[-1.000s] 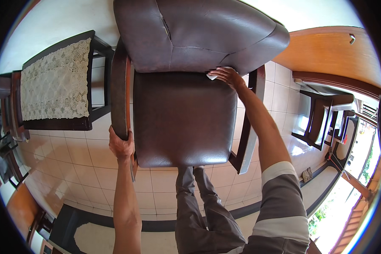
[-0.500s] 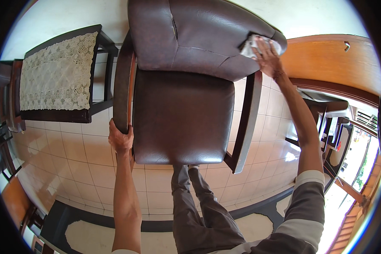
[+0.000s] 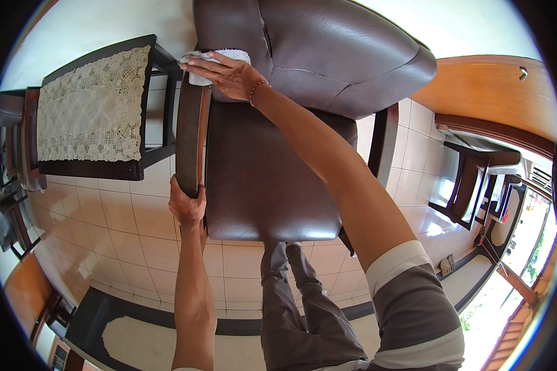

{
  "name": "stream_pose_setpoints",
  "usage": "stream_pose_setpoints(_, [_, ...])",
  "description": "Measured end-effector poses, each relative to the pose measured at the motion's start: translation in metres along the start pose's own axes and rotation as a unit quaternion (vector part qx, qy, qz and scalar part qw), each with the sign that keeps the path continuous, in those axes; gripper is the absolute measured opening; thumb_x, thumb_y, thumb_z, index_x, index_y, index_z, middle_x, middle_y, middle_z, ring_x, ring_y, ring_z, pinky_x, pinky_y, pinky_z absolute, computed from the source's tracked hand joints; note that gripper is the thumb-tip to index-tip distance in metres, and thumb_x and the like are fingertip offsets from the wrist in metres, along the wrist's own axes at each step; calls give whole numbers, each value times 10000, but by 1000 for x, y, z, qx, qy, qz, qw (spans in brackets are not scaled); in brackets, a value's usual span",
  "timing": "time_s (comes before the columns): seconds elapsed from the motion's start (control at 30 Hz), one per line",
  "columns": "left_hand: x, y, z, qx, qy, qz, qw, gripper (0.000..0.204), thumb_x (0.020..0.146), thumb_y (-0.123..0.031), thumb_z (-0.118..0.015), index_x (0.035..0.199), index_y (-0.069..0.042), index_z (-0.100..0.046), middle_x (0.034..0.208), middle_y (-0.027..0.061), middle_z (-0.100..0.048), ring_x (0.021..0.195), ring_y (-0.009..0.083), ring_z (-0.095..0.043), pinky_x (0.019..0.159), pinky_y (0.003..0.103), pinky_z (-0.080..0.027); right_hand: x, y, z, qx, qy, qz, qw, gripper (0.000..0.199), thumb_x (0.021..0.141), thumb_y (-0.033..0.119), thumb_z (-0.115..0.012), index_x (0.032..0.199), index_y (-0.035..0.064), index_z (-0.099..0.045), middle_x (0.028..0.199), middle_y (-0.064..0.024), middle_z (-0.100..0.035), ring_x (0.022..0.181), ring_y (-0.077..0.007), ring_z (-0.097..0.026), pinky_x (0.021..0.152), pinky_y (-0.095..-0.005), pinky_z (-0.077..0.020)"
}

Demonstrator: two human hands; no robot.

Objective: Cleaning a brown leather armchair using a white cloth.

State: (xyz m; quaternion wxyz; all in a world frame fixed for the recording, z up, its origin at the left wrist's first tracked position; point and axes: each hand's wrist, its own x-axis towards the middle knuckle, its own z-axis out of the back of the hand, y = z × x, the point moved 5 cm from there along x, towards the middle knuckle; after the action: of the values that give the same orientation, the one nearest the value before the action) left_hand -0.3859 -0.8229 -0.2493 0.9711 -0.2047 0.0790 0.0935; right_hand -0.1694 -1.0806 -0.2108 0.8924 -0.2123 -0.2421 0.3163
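Note:
A dark brown padded armchair [image 3: 272,185] with wooden armrests stands in front of me. Its backrest [image 3: 346,43] has a split along a seam and creases in the covering. My left hand [image 3: 187,202] is closed round the front end of the left armrest [image 3: 188,133]. At the backrest's left edge, just above the rear of that armrest, my right hand [image 3: 229,77] presses a white cloth [image 3: 236,55] with its fingers laid across it. My right forearm passes over the seat and hides part of it and of the right armrest [image 3: 387,133].
On the left is a dark side table [image 3: 143,93] with a cream lace cover [image 3: 90,108]. An orange-brown wooden panel [image 3: 483,93] stands at the right, with another chair [image 3: 467,185] below it. Light tiles [image 3: 120,213] cover the floor; shoes [image 3: 447,264] lie at right.
My right hand has swept the cloth leftward across the backrest, from its right end to its left edge. My left hand keeps its grip on the armrest. The view has shifted slightly.

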Motion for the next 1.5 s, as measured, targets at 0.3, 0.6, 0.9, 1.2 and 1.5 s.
stream_pose_setpoints(0.3, [1, 3, 1, -7, -18, -3, 1000, 724, 819, -346, -814, 1374, -23, -480, 1213, 245, -667, 1027, 453, -692, 886, 523, -579, -241, -123, 2, 116, 130, 130, 976, 413, 874, 119, -590, 1263, 144, -726, 1708, 77, -260, 1578, -104, -204, 1327, -352, -107])
stream_pose_setpoints(0.6, [1, 1, 4, -7, -21, -5, 1000, 711, 832, -317, -808, 1378, -23, -463, 1181, 251, -675, 1011, 467, -688, 878, 536, -568, -345, -153, 11, 14, 300, 222, 928, 732, 938, 219, -550, 1626, 162, -305, 1723, 82, -199, 1585, -87, -140, 1332, -362, -44])
stream_pose_setpoints(0.9, [1, 3, 1, -17, -8, 7, 1000, 745, 822, -323, -820, 1396, -25, -450, 1192, 263, -670, 1020, 473, -684, 887, 538, -564, -64, -1, -36, 140, -20, 177, 974, 549, 941, 224, -565, 1488, 179, -548, 1714, 108, -215, 1573, -59, -166, 1321, -306, -148])
stream_pose_setpoints(1.2, [2, 2, 2, 7, -20, -3, 1000, 746, 815, -352, -809, 1397, -41, -461, 1231, 226, -668, 985, 447, -706, 858, 522, -594, -160, 2, -90, 39, 240, 307, 920, 715, 984, 236, -547, 1632, 173, -253, 1732, 73, -142, 1593, -115, -80, 1330, -313, -68])
stream_pose_setpoints(1.5, [3, 1, 4, -20, -27, -9, 999, 740, 811, -309, -822, 1387, -12, -465, 1185, 243, -679, 1014, 458, -694, 872, 522, -578, -408, -86, -69, -16, 471, 387, 792, 645, 1021, 304, -512, 1624, 170, -325, 1738, 41, -153, 1607, -175, -66, 1326, -382, 14])
